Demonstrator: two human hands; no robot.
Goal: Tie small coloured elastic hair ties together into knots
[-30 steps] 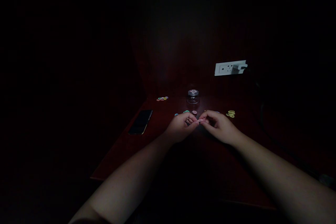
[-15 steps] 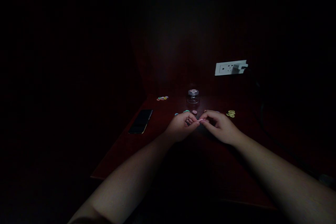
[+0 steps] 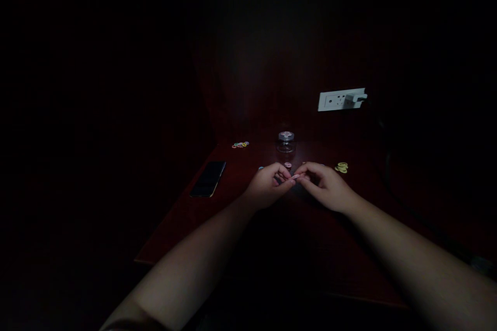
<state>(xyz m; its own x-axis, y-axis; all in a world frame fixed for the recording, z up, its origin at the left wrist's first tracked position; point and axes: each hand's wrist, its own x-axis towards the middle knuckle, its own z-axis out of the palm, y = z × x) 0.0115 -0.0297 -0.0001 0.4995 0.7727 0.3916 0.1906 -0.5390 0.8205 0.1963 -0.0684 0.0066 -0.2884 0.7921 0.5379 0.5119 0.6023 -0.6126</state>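
The scene is very dark. My left hand (image 3: 268,186) and my right hand (image 3: 324,185) meet over a dark red table (image 3: 186,217), fingertips pinched together on a small pink band (image 3: 296,177) held between them. Just beyond the hands lie a few small coloured rings (image 3: 287,165). A small clear jar (image 3: 286,142) with a lid stands behind them. A little heap of yellow rings (image 3: 342,167) lies to the right of my right hand.
A black phone (image 3: 208,179) lies flat near the table's left edge. A small cluster of mixed-colour rings (image 3: 240,144) sits at the back left. A white wall socket (image 3: 336,100) holds a plugged-in charger (image 3: 356,97).
Both hands have stayed together on the pink band, with only slight finger shifts. Nothing else has moved.
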